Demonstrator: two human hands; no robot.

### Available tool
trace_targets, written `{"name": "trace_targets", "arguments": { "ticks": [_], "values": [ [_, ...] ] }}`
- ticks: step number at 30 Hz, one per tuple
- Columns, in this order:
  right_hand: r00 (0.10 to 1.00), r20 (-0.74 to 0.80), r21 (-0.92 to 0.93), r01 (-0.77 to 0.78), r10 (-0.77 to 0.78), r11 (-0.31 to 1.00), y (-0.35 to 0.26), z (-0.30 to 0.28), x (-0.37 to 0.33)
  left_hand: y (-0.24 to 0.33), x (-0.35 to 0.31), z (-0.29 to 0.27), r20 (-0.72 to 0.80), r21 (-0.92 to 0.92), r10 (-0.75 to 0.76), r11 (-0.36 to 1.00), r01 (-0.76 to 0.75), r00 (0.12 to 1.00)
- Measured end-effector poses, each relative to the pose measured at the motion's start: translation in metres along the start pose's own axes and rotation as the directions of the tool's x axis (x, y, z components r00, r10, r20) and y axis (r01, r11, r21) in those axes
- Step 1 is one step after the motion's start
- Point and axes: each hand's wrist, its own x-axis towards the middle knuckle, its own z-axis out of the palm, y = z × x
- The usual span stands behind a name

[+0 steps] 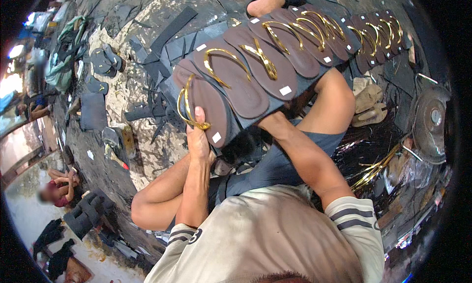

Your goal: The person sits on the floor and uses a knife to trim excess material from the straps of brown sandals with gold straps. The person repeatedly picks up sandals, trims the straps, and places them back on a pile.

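Note:
A long dark rubber sheet point(278, 106) lies tilted across the space in front of my legs, carrying a row of brown sandal footbeds point(243, 91) with gold thong straps. At its near left end, my left hand point(197, 139) is closed round the edge of the leftmost sandal point(211, 103), thumb on top beside its gold strap point(184, 103). My right forearm point(295, 145) reaches under the sheet near the middle; the right hand itself is hidden there. Small white labels point(285, 90) sit on several footbeds.
More gold-strapped sandals point(378, 42) lie in line at the far right. A round fan point(430, 118) stands on the right, near loose gold strips point(376, 170). Black scraps point(147, 111) and a brush-like tool point(115, 155) litter the floor at left. Another person point(61, 187) sits farther left.

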Motion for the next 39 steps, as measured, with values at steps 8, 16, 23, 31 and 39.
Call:
{"name": "trace_targets", "arguments": {
  "ticks": [8, 16, 23, 31, 39],
  "values": [
    [0.931, -0.152, 0.748, -0.111, 0.332, 0.654, -0.042, 0.002, 0.041, -0.008, 0.001, -0.023, -0.011, 0.042, 0.043, 0.998, -0.043, 0.999],
    [1.0, -0.017, 0.922, 0.008, 0.021, 0.387, -0.044, 0.01, 0.099, 0.01, -0.093, -0.034, 0.01, 0.174, 0.144, 0.974, -0.143, 0.99],
    [0.989, -0.029, 0.768, 0.114, -0.143, 0.63, -0.151, 0.011, 0.006, 0.028, -0.131, -0.139, 0.027, 0.388, 0.161, 0.908, -0.159, 0.987],
    [0.97, 0.119, 0.549, 0.112, -0.21, 0.828, -0.181, 0.013, -0.064, 0.086, -0.148, -0.099, 0.055, 0.196, 0.282, 0.938, -0.288, 0.958],
    [0.932, 0.06, 0.062, 0.354, -0.357, 0.933, -0.098, 0.055, -0.117, 0.069, -0.169, -0.126, -0.056, 0.001, 0.185, 0.983, -0.185, 0.981]
  ]
}}
